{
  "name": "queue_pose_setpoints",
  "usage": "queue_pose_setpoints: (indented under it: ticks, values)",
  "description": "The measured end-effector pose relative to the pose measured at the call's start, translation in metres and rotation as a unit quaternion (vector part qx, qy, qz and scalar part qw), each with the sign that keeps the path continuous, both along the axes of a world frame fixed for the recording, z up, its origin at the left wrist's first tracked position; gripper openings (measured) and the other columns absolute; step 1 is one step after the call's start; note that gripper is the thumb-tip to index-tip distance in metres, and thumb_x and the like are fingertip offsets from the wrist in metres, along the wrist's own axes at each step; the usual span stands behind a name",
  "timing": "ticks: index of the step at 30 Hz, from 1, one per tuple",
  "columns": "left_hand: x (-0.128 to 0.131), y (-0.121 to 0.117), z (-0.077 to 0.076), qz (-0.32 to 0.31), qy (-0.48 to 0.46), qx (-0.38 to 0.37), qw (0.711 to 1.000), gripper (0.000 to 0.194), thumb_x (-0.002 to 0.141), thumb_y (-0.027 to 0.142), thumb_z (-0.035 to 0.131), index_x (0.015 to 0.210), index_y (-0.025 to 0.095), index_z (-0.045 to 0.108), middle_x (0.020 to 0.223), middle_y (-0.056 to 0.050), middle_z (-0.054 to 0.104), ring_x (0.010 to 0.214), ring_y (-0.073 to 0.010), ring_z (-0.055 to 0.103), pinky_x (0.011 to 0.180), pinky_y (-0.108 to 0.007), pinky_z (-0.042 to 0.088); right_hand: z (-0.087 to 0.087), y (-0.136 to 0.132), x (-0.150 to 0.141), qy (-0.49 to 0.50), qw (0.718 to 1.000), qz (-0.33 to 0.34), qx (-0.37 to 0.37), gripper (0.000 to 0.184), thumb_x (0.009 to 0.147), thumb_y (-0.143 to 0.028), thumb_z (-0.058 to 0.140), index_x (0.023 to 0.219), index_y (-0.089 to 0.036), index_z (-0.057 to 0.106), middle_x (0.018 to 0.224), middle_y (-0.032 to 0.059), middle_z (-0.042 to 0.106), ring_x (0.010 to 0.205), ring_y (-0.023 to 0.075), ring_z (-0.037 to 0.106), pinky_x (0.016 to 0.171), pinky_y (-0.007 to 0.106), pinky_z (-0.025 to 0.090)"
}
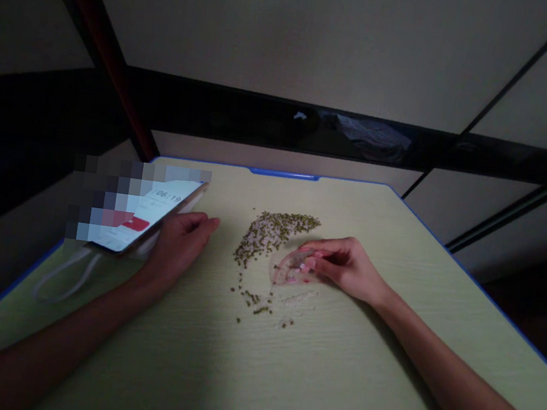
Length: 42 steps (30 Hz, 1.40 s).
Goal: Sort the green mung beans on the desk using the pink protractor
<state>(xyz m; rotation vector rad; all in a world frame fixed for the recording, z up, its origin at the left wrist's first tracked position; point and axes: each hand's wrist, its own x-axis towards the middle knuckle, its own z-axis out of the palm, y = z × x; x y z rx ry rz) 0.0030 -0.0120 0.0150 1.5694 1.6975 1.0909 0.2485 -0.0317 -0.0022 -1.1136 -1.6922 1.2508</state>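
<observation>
A heap of small green beans [274, 232] lies spread on the pale green table [332, 374], with stray beans [253, 300] trailing toward me. My right hand [346, 265] grips a small clear plastic cup [291, 269], tipped on its side against the table just right of the heap. My left hand [178, 243] rests on the table to the left of the beans, fingers loosely together, its back against a lit phone [148, 215] that leans up showing a timer and a red button.
A white cable [66, 272] loops from under the phone toward the table's left edge. The table has a blue rim [282, 174] and stands against a pale wall with dark rails. Dark floor drops away on both sides.
</observation>
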Motion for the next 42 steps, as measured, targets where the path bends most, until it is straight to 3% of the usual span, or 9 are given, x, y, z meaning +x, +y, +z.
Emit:
queue_pose_setpoints:
  ticks: [5, 15, 21, 30, 42]
  values:
    - [0.000, -0.001, 0.000, -0.002, -0.003, 0.005, 1.000, 0.033, 0.069, 0.030, 0.049, 0.042, 0.019, 0.033, 0.037, 0.007, 0.032, 0.039, -0.0077, 0.030, 0.043, -0.023, 0.025, 0.001, 0.001, -0.005, -0.010, 1.000, -0.001, 0.012, 0.024, 0.068, -0.022, 0.062, 0.086, -0.006, 0.067, 0.068, 0.0045, 0.061, 0.052, 0.0071, 0.045, 0.047, 0.020, 0.034]
    - [-0.001, 0.001, -0.001, -0.008, 0.006, 0.013, 1.000, 0.033, 0.068, 0.032, 0.048, 0.041, 0.020, 0.032, 0.036, 0.007, 0.032, 0.039, -0.0079, 0.032, 0.043, -0.023, 0.026, -0.003, 0.006, 0.003, 0.038, 0.996, 0.084, -0.012, 0.020, 0.070, -0.015, 0.060, 0.087, -0.006, 0.066, 0.069, 0.0052, 0.063, 0.056, 0.0087, 0.052, 0.050, 0.020, 0.039]
    - [-0.001, 0.000, 0.000, -0.010, 0.008, 0.018, 1.000, 0.033, 0.069, 0.032, 0.047, 0.041, 0.020, 0.032, 0.036, 0.007, 0.033, 0.038, -0.0081, 0.031, 0.042, -0.023, 0.026, -0.002, 0.005, 0.006, 0.006, 0.995, 0.095, -0.007, 0.022, 0.070, -0.018, 0.061, 0.088, -0.007, 0.066, 0.062, 0.0024, 0.060, 0.049, 0.0064, 0.046, 0.045, 0.019, 0.034]
    - [0.000, 0.000, 0.000, -0.009, 0.004, 0.015, 1.000, 0.032, 0.068, 0.030, 0.048, 0.041, 0.020, 0.033, 0.036, 0.007, 0.032, 0.038, -0.0084, 0.031, 0.042, -0.024, 0.025, 0.008, 0.003, 0.017, -0.031, 0.990, 0.139, -0.014, 0.018, 0.071, -0.016, 0.060, 0.086, -0.009, 0.067, 0.068, 0.0037, 0.063, 0.057, 0.0086, 0.053, 0.054, 0.022, 0.042]
    - [0.001, -0.002, 0.002, -0.002, -0.007, -0.003, 1.000, 0.033, 0.069, 0.031, 0.049, 0.042, 0.020, 0.033, 0.036, 0.007, 0.032, 0.038, -0.0081, 0.031, 0.042, -0.023, 0.025, 0.015, -0.007, 0.020, -0.062, 0.982, 0.173, -0.033, 0.014, 0.072, -0.015, 0.058, 0.081, -0.008, 0.067, 0.065, 0.0023, 0.061, 0.056, 0.0081, 0.050, 0.053, 0.021, 0.040]
